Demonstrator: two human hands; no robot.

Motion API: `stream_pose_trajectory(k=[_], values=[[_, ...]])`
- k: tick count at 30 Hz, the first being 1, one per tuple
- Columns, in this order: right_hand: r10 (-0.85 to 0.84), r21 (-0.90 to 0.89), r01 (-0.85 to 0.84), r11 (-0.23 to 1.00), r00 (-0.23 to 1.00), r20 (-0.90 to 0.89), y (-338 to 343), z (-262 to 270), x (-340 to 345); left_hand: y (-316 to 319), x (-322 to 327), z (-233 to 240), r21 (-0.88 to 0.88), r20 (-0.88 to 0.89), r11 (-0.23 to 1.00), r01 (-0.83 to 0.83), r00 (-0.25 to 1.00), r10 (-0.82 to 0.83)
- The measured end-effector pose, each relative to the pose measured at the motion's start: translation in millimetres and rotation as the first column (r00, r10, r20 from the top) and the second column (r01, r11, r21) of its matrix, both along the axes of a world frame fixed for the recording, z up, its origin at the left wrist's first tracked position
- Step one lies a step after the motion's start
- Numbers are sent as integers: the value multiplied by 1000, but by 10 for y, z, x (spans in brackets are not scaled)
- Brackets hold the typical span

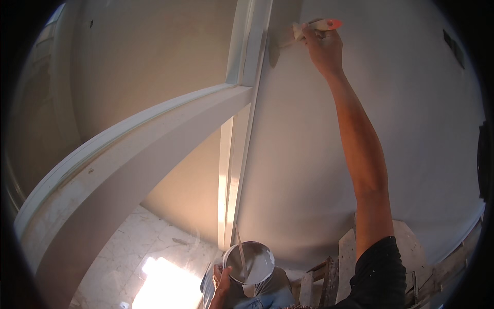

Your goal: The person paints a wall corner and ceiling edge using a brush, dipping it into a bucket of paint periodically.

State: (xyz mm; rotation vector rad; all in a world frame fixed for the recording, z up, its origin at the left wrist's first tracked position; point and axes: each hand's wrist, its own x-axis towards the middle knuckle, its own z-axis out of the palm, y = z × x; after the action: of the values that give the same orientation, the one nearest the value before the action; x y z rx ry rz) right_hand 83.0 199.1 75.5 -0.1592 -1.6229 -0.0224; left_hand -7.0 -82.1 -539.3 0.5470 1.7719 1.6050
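Note:
My right hand (323,48) is raised at the upper right, closed around a paintbrush (324,25) with a pale handle and a reddish end. The bristles point left, touching or very near the grey wall (305,135), beside a darker patch (274,54) next to the white frame. Low in the picture, my left hand (222,284) grips the rim of a round bucket (266,276) in front of my legs. Greyish-white paint lies in the bucket, and a thin stick (241,251) leans in it.
A white door or window frame (249,58) runs upright, joined by a wide crossbar (154,139) on the left. Weathered wooden boards (347,258) stand at the lower right. Bright light falls on the marble-like floor (127,239). A dark wall opening (453,48) is at the right.

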Motion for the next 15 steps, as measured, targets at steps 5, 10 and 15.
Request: stream_pose_trajectory(k=[5,10,15], values=[[26,0,-26,1000,1000,-5,34,-1,33,-2,9,27,-24,-14,1000,14,1000,-14],[35,2,-35,999,999,-8,-53,-39,64,-59,64,38,-17,-13,1000,-4,1000,3],[58,-3,-58,998,998,0,-108,-55,100,-78,103,4,-4,-26,1000,-21,999,20]])
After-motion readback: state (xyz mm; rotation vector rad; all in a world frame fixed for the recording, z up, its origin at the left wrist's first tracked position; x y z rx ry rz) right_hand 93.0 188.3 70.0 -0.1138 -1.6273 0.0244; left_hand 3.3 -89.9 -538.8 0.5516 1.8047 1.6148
